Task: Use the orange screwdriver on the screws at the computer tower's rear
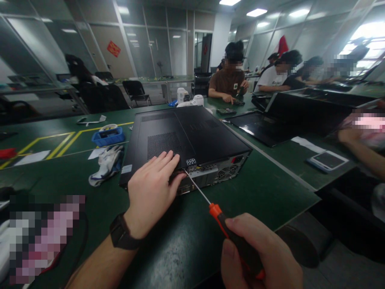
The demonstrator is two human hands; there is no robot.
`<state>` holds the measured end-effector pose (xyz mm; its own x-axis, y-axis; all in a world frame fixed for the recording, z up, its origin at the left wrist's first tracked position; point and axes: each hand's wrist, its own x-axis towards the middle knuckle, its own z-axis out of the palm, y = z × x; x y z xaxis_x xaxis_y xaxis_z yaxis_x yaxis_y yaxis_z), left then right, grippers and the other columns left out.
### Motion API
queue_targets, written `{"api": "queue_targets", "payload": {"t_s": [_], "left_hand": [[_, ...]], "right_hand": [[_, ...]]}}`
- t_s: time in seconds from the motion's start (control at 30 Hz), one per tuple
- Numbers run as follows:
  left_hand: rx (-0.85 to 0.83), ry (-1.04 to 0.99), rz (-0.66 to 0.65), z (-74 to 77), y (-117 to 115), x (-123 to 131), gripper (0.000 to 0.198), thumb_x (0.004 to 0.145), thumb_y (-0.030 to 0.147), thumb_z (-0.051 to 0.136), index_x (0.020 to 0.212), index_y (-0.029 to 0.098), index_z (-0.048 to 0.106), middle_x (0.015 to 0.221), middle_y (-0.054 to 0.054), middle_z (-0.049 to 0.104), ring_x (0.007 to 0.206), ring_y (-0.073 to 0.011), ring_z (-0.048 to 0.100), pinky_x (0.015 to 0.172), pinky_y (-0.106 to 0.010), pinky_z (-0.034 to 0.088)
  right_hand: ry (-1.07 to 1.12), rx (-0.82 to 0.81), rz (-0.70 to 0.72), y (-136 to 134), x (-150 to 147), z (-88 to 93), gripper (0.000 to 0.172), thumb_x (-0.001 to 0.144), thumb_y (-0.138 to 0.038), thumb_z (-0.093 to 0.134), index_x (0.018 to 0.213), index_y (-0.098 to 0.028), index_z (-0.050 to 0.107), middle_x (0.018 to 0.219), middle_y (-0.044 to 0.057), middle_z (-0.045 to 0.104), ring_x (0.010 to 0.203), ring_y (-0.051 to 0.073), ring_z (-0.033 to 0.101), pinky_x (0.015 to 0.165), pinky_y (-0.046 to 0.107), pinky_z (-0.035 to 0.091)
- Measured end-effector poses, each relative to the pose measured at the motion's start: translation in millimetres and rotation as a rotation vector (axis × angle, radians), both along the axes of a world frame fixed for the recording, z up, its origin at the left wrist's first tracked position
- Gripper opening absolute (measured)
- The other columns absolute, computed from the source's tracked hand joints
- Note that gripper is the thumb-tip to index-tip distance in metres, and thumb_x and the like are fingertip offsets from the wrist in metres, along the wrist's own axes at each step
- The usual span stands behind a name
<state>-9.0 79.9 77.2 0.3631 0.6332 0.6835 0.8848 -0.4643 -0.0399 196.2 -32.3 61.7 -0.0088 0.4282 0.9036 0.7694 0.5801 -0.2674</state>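
A black desktop computer case (210, 134) lies flat on the green table, its rear panel with ports and a fan grille turned toward me. My left hand (155, 190) rests on the top cover near the rear edge, fingers stretched out flat and the thumb by the rear panel. My right hand (264, 253) is closed around the handle of an orange and black screwdriver (221, 222). The screwdriver's shaft slants up to the rear edge beside my left thumb. What its tip touches is too small to make out.
Grey-white work gloves (108, 162) and a blue bin (108, 136) lie left of the case. On the right are a phone-like device (327, 161) and an opened black case (319, 114). A person in a brown shirt (227, 84) sits across; another person's arm (363, 150) reaches in at right.
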Motion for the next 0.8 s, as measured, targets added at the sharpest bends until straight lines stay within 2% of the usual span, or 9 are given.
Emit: {"api": "queue_targets", "payload": {"t_s": [0.53, 0.8], "left_hand": [[-0.011, -0.013, -0.011, -0.3, 0.2, 0.4, 0.039, 0.097, 0.031, 0.070, 0.131, 0.013, 0.075, 0.139, -0.017, 0.074, 0.127, -0.0340, 0.073, 0.110, -0.051, 0.060], [-0.019, -0.002, 0.005, -1.8, 0.8, 0.0, 0.039, 0.099, 0.033, 0.069, 0.133, 0.016, 0.074, 0.141, -0.015, 0.073, 0.129, -0.0324, 0.073, 0.112, -0.050, 0.059]], "right_hand": [[-0.012, 0.004, -0.012, 1.5, 0.9, 1.6, 0.017, 0.088, -0.018, 0.062, 0.103, -0.021, 0.071, 0.079, 0.002, 0.075, 0.060, 0.015, 0.071, 0.055, 0.024, 0.061], [0.014, -0.004, -0.037, 0.2, -0.2, -3.6, 0.017, 0.088, -0.020, 0.062, 0.103, -0.021, 0.070, 0.079, 0.002, 0.076, 0.060, 0.016, 0.072, 0.058, 0.025, 0.063]]}}
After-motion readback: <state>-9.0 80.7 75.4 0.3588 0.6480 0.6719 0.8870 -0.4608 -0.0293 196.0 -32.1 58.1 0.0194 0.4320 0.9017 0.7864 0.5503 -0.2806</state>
